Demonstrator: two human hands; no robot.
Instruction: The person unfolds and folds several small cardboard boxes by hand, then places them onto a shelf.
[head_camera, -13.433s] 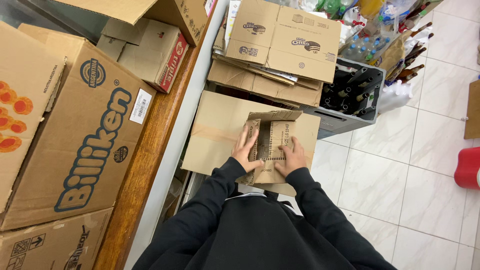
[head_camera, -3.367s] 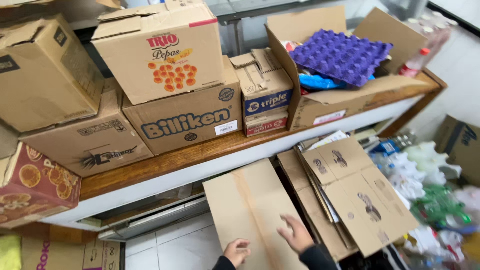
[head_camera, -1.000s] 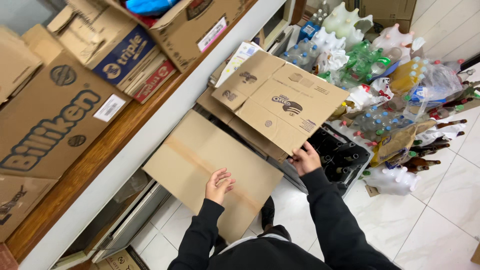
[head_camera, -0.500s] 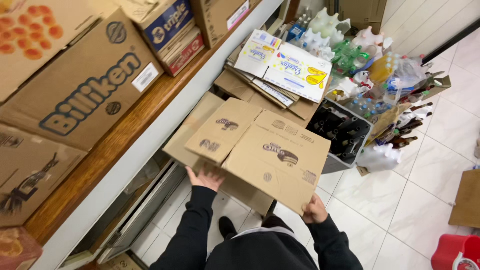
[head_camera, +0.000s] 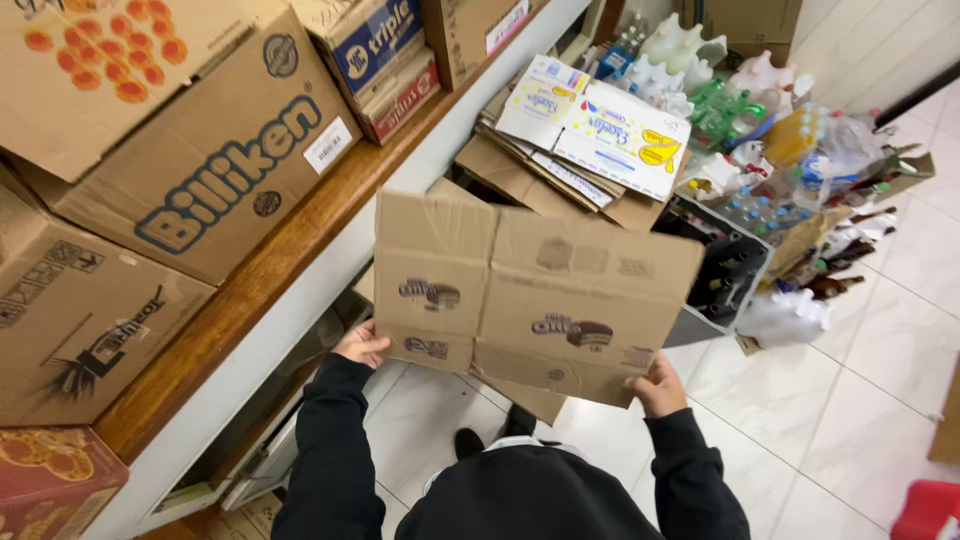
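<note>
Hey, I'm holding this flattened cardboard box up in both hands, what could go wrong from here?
1. The flattened box is held only at its two lower corners by the left hand and right hand, so it may fold or slip from the grip.
2. It blocks the view of the floor ahead, where the black crate and loose plastic bottles sit close: a likely trip hazard.

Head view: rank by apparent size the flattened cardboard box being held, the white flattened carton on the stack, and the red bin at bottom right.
1. flattened cardboard box, though it is nearest the camera.
2. white flattened carton.
3. red bin, cut off by the frame, so its true size is unsure.
</note>
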